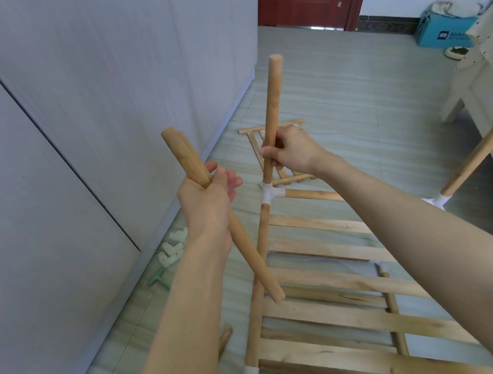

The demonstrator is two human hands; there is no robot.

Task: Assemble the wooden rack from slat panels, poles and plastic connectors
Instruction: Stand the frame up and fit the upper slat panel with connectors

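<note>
Now: two hands, wooden poles, half-built rack

Right hand (pixel 289 151) has its fingers curled round an upright pole (pixel 272 112) seated in a white plastic connector (pixel 269 195) at the far left corner of the slat panel (pixel 346 309) on the floor. Left hand (pixel 208 199) grips loose poles (pixel 207 192). Spare connectors (pixel 173 249) lie near the left wall.

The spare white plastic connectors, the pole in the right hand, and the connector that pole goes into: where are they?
Spare white plastic connectors (pixel 173 248): head view, middle of the pile by the wall.
Upright pole (pixel 273 93): head view, shaft above the right hand (pixel 293 152).
White corner connector (pixel 269 197): head view, its body below that pole.
</note>
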